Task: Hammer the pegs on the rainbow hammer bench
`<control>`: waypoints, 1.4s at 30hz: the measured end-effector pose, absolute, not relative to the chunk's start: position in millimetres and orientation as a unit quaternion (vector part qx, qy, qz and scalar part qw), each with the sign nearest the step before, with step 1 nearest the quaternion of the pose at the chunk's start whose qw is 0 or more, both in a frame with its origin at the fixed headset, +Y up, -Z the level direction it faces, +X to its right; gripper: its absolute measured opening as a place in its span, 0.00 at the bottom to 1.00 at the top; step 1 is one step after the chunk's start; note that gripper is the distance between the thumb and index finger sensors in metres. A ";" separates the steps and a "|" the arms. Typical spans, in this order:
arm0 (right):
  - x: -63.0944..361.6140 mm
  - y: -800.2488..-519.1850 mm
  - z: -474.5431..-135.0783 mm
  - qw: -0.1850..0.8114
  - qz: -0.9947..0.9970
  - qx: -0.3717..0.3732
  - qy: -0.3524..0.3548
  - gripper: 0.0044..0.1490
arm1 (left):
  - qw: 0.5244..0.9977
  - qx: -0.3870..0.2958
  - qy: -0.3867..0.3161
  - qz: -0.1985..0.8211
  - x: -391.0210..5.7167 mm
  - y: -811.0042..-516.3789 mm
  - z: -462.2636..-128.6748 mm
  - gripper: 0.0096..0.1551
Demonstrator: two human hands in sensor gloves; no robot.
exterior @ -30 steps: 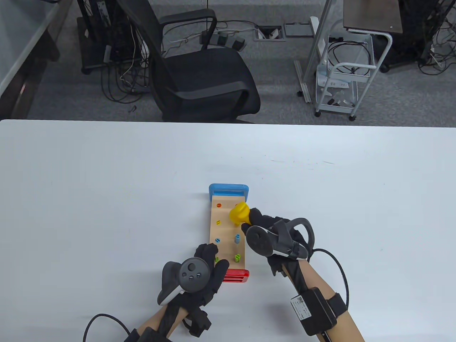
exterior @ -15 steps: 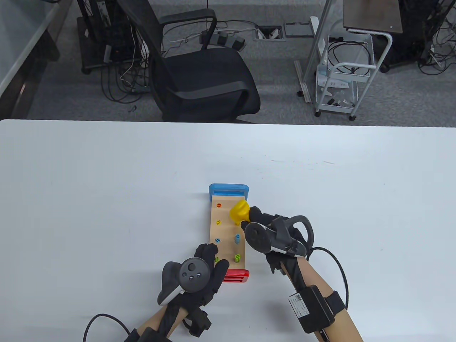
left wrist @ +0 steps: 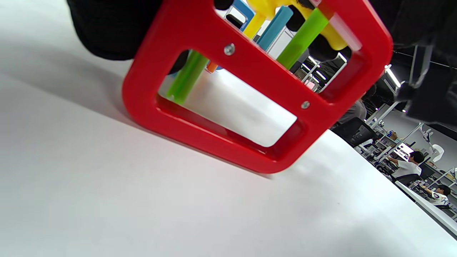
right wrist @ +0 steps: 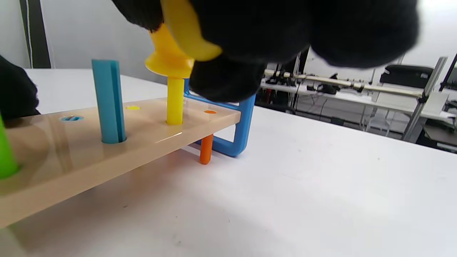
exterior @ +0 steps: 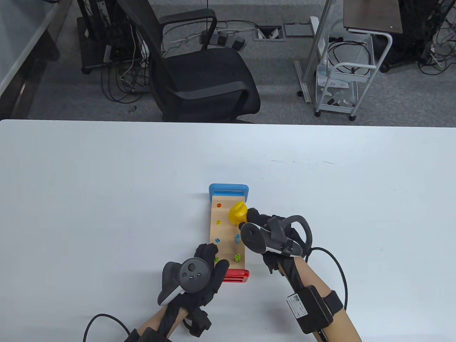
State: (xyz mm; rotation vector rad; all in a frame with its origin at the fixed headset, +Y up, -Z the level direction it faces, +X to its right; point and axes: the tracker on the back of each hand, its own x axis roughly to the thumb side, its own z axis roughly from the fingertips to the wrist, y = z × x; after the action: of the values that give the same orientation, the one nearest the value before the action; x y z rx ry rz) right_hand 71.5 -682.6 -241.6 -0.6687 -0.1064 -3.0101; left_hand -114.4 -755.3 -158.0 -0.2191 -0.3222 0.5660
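Observation:
The wooden hammer bench (exterior: 225, 231) lies on the white table, its blue end (exterior: 228, 189) far and its red end (exterior: 236, 275) near. My right hand (exterior: 262, 222) grips the yellow hammer (exterior: 237, 212). In the right wrist view the hammer head (right wrist: 167, 59) sits on top of the raised yellow peg (right wrist: 175, 101). A blue peg (right wrist: 108, 101) and a green peg (right wrist: 5, 153) stand raised; the orange peg (right wrist: 206, 148) is driven down below the board. My left hand (exterior: 210, 258) rests on the bench's near left corner, by the red end (left wrist: 257, 89).
A black office chair (exterior: 199, 71) stands beyond the table's far edge, with a white cart (exterior: 343, 82) to its right. White table surface lies all around the bench.
My right hand has moved slightly left and down, bringing the hammer head onto the yellow peg. My left hand has not moved.

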 end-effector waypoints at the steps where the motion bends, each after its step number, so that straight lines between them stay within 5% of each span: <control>1: 73.7 -677.7 -240.3 0.024 -0.975 -0.219 -0.018 0.41 | 0.941 -0.108 -0.158 0.278 -114.5 -755.4 -158.1 0.54; 4: 83.3 -674.2 -235.1 -0.071 -0.969 -0.206 0.117 0.41 | 0.941 -0.108 -0.158 0.278 -114.5 -755.3 -158.0 0.54; 5: 81.7 -682.0 -237.9 -0.074 -0.969 -0.217 0.093 0.40 | 0.941 -0.107 -0.158 0.278 -114.5 -755.4 -158.0 0.54; 6: 74.0 -701.8 -246.2 0.007 -0.976 -0.211 -0.051 0.41 | 0.941 -0.108 -0.158 0.278 -114.4 -755.4 -158.1 0.54; 7: 75.1 -701.5 -251.5 0.051 -0.979 -0.176 -0.092 0.41 | 0.941 -0.109 -0.159 0.277 -114.2 -755.6 -158.3 0.54; 9: 76.8 -697.7 -241.9 0.027 -0.975 -0.220 0.028 0.40 | 0.942 -0.109 -0.158 0.276 -114.1 -755.3 -158.1 0.54; 15: 74.3 -690.9 -245.0 0.019 -0.978 -0.205 -0.033 0.41 | 0.942 -0.108 -0.158 0.277 -114.3 -755.6 -158.0 0.54; 19: 82.3 -680.3 -233.2 -0.055 -0.965 -0.212 0.146 0.41 | 0.942 -0.108 -0.158 0.277 -114.2 -755.7 -158.1 0.54; 20: 81.2 -687.3 -234.0 -0.053 -0.967 -0.219 0.115 0.41 | 0.942 -0.107 -0.158 0.277 -114.1 -755.7 -158.0 0.54; 22: 73.5 -709.1 -242.9 0.023 -0.977 -0.203 -0.064 0.41 | 0.942 -0.108 -0.158 0.277 -114.0 -755.7 -158.1 0.54; 25: 75.0 -698.3 -244.3 -0.009 -0.974 -0.225 0.025 0.40 | 0.941 -0.110 -0.158 0.278 -114.1 -755.8 -158.1 0.54; 27: 74.1 -697.4 -243.8 0.018 -0.979 -0.198 -0.039 0.40 | 0.941 -0.109 -0.158 0.278 -114.1 -755.8 -158.0 0.54; 32: 69.2 -683.1 -244.1 0.043 -0.975 -0.210 -0.056 0.41 | 0.941 -0.109 -0.158 0.277 -114.1 -755.8 -157.9 0.54; 35: 75.6 -678.7 -232.3 -0.034 -0.964 -0.216 0.149 0.41 | 0.942 -0.108 -0.158 0.277 -114.2 -755.9 -157.8 0.54; 36: 75.1 -683.2 -232.6 -0.042 -0.963 -0.224 0.141 0.40 | 0.942 -0.108 -0.158 0.277 -114.3 -755.9 -157.8 0.54; 38: 65.4 -710.8 -244.1 0.045 -0.973 -0.211 -0.075 0.41 | 0.942 -0.108 -0.158 0.277 -114.3 -755.9 -157.8 0.54; 39: 67.5 -705.7 -241.9 0.065 -0.975 -0.185 -0.101 0.40 | 0.942 -0.108 -0.158 0.276 -114.2 -755.7 -157.8 0.54; 41: 64.7 -700.6 -241.3 0.043 -0.970 -0.240 0.025 0.40 | 0.942 -0.108 -0.158 0.277 -114.3 -755.6 -157.6 0.54; 42: 63.1 -702.6 -241.8 0.064 -0.973 -0.223 -0.014 0.40 | 0.941 -0.108 -0.158 0.277 -114.4 -755.5 -157.7 0.54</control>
State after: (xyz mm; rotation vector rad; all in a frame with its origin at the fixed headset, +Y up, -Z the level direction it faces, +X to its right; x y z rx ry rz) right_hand 63.1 -702.6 -241.8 -0.6740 -0.0422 -2.9377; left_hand -114.4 -755.5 -157.7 -0.2209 -0.3222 0.5661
